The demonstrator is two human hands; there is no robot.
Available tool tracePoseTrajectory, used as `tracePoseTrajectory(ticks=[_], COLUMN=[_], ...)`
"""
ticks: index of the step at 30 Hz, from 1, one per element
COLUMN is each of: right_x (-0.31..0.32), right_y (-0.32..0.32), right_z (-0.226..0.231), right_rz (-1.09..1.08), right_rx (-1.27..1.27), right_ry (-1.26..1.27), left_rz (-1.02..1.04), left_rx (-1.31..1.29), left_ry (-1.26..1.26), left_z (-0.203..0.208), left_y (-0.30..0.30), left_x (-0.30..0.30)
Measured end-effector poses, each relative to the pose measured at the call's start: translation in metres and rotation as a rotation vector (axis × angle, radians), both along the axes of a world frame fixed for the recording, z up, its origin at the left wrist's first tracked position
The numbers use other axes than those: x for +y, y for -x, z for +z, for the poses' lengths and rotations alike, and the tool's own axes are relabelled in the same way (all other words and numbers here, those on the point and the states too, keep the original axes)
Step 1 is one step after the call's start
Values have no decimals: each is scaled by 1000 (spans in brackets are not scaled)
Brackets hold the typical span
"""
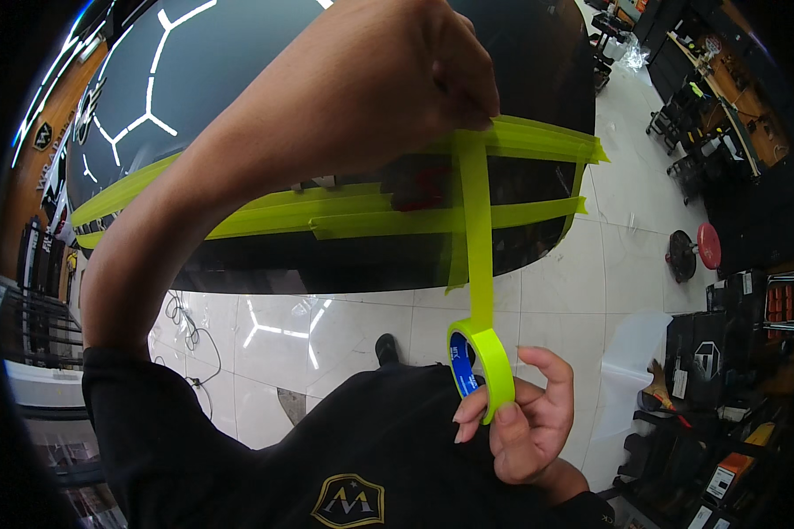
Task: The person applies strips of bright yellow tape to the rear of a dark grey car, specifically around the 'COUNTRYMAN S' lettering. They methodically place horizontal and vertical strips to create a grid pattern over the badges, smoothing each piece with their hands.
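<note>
A strip of bright yellow-green masking tape (478, 238) runs down, taut, from a dark, glossy car body (362, 269). My left hand (441, 75) reaches across the car, its fingers curled closed at the strip's upper end; the fingertips are partly hidden. Below the car's edge, my right hand (534, 419) holds the tape roll (496, 370), with its blue inner core showing, between thumb and fingers; one finger is raised apart. Several bands of the same tape (547, 141) lie across the car body, and another vertical piece sits just left of the strip.
Pale floor tiles (415, 326) stretch below and right of the car. A cable (205, 353) trails at left. To the right are a stool with a red seat (708, 246), a black case (701, 353), translucent sheeting (626, 370) and a cluttered workbench (715, 97).
</note>
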State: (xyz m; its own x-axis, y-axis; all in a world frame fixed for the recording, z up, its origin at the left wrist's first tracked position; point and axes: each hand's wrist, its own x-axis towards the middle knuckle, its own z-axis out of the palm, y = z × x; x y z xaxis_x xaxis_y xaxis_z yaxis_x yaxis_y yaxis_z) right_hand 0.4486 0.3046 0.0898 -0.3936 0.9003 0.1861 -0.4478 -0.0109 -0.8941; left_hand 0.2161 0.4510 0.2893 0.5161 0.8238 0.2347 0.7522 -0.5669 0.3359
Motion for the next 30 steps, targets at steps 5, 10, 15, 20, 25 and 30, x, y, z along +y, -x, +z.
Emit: tracePoseTrajectory(ticks=[5, 10, 15, 20, 25, 30], right_x=[3, 6, 1, 3, 11, 12], right_y=[1, 1, 4, 24, 32, 44], right_z=[1, -3, -3, 6, 13, -1], right_rz=[-1, -6, 124, 317, 527, 515], right_rx=[-102, -113, 136, 179, -66, -148], right_ry=[-13, 2, 46, 69, 96, 117], left_rz=[-77, -85, -112, -55, 54, 22], left_rx=[-54, -15, 13, 103, 27, -21], left_ry=[-183, -204, -219, -248, -133, -80], left_z=[-40, -39, -25, 5, -13, -23], left_y=[22, 18, 39, 70, 86, 85], left_x=[21, 21, 19, -13, -28, -29])
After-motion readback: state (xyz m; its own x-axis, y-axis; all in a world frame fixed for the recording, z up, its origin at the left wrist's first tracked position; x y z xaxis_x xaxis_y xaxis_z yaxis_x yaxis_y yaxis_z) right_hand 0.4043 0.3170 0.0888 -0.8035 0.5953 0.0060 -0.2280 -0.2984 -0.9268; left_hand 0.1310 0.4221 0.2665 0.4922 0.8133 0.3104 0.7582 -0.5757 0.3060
